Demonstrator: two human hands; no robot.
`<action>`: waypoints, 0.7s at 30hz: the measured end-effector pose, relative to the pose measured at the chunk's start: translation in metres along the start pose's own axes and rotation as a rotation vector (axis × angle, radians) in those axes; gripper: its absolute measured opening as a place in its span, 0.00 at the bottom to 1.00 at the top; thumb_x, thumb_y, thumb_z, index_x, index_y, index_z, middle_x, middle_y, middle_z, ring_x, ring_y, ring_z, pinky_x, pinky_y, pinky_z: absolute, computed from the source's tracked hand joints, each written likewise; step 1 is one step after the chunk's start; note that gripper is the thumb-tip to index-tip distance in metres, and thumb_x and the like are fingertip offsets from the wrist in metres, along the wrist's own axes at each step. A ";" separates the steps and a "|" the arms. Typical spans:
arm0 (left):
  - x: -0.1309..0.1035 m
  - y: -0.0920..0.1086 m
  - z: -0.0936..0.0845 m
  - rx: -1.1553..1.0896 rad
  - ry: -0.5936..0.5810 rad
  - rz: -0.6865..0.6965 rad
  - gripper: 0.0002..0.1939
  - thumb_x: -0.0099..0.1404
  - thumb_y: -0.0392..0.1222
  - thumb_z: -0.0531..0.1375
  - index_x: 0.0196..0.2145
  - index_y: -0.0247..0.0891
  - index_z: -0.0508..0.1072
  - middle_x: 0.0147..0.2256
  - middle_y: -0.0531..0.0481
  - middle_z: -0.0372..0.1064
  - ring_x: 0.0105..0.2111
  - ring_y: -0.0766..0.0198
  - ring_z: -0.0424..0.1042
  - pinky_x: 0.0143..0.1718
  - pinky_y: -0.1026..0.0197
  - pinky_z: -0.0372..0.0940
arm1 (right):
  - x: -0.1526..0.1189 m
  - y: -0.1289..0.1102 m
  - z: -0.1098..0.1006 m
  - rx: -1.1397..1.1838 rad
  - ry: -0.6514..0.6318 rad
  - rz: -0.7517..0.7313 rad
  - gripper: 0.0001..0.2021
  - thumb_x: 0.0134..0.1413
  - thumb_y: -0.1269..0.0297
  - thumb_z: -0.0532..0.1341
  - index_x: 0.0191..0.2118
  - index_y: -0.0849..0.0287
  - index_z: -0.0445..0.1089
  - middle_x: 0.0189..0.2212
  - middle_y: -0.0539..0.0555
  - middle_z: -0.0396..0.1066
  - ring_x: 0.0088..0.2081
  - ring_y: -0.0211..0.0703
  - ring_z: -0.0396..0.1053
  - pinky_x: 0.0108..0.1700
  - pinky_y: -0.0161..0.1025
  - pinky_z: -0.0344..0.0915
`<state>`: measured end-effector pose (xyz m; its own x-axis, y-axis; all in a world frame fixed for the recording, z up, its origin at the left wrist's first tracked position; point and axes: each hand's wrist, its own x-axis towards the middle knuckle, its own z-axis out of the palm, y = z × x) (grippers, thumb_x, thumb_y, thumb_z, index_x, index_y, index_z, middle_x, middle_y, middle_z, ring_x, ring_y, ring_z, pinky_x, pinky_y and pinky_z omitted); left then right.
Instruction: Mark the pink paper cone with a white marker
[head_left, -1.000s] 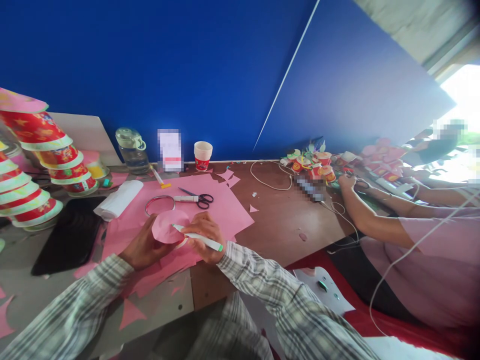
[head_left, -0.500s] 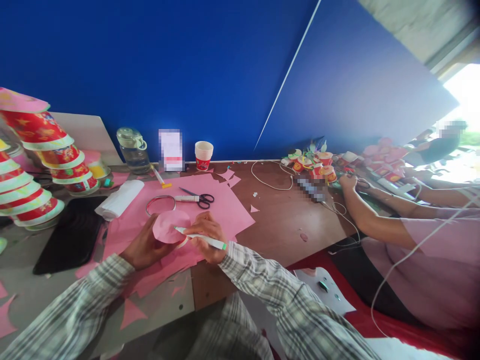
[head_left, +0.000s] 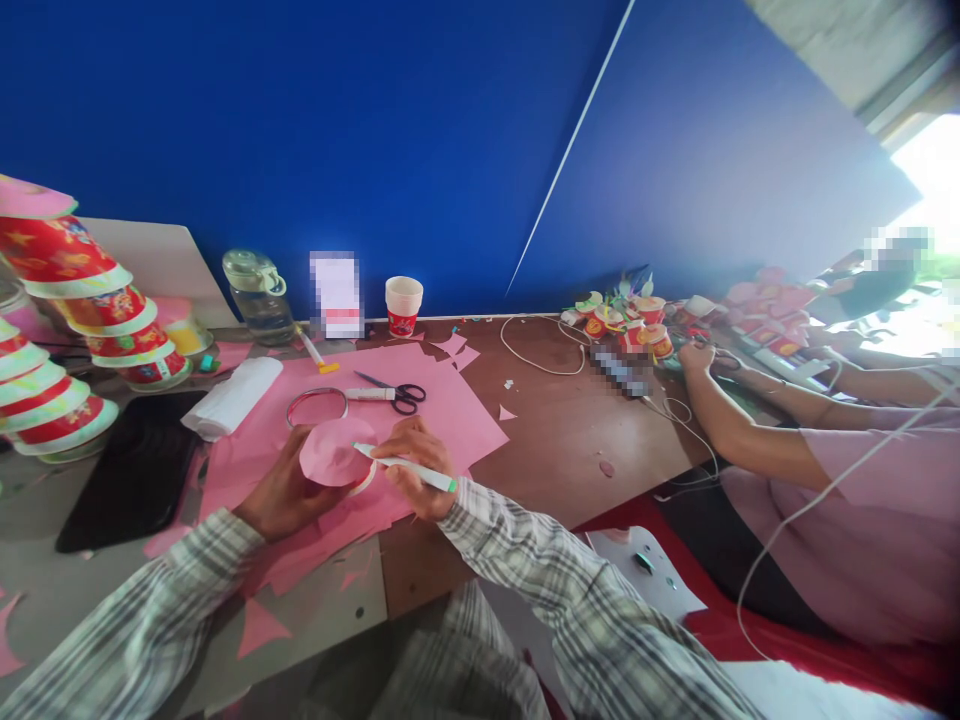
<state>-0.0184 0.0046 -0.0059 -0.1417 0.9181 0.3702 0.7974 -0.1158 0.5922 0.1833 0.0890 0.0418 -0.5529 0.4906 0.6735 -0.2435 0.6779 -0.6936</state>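
My left hand is closed around a paper cup, mostly hidden, whose top is covered by a round pink paper disc. A white marker with green ends is pinched in my right hand. Its tip is over the right part of the disc; whether it touches the paper I cannot tell. Beneath both hands lie large pink paper sheets. Just beyond them, scissors and a ring-shaped roll of tape rest on the pink paper.
Stacked red paper cups curve up at the left, near a black phone and a white roll. A water bottle and a single paper cup stand by the blue partition. Another person's hands work at the right.
My marker tip has shifted to the right across the pink disc. The view has moved slightly, while both hands keep their holds.
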 end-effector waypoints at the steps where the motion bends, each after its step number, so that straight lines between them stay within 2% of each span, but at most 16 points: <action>1: 0.000 0.000 0.000 0.003 0.021 -0.001 0.38 0.42 0.54 0.62 0.50 0.43 0.57 0.43 0.44 0.59 0.43 0.56 0.64 0.42 0.54 0.67 | 0.000 0.000 0.000 -0.002 -0.010 -0.007 0.12 0.53 0.62 0.53 0.38 0.60 0.70 0.30 0.56 0.71 0.36 0.44 0.63 0.43 0.46 0.63; 9: 0.001 0.002 -0.001 -0.073 -0.036 -0.040 0.37 0.43 0.51 0.63 0.50 0.44 0.57 0.45 0.44 0.59 0.44 0.57 0.64 0.43 0.55 0.67 | 0.003 -0.002 0.002 -0.036 -0.064 -0.019 0.12 0.54 0.61 0.53 0.40 0.61 0.69 0.32 0.56 0.71 0.38 0.42 0.63 0.45 0.44 0.62; 14: 0.002 0.002 0.000 -0.091 -0.052 -0.031 0.37 0.43 0.50 0.63 0.50 0.44 0.57 0.46 0.44 0.59 0.46 0.56 0.63 0.46 0.53 0.65 | 0.002 0.000 0.002 -0.049 -0.058 0.020 0.13 0.54 0.60 0.53 0.40 0.62 0.69 0.30 0.56 0.71 0.37 0.43 0.63 0.45 0.45 0.63; 21: 0.001 0.003 -0.001 -0.119 -0.053 -0.050 0.36 0.42 0.50 0.63 0.49 0.44 0.57 0.44 0.45 0.60 0.43 0.57 0.65 0.43 0.55 0.67 | 0.000 0.000 0.002 -0.012 -0.041 -0.002 0.11 0.53 0.63 0.53 0.39 0.60 0.70 0.30 0.56 0.71 0.37 0.43 0.64 0.44 0.45 0.63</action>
<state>-0.0166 0.0048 -0.0024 -0.1457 0.9423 0.3015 0.7144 -0.1106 0.6910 0.1818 0.0886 0.0413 -0.5848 0.4662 0.6638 -0.2356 0.6855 -0.6889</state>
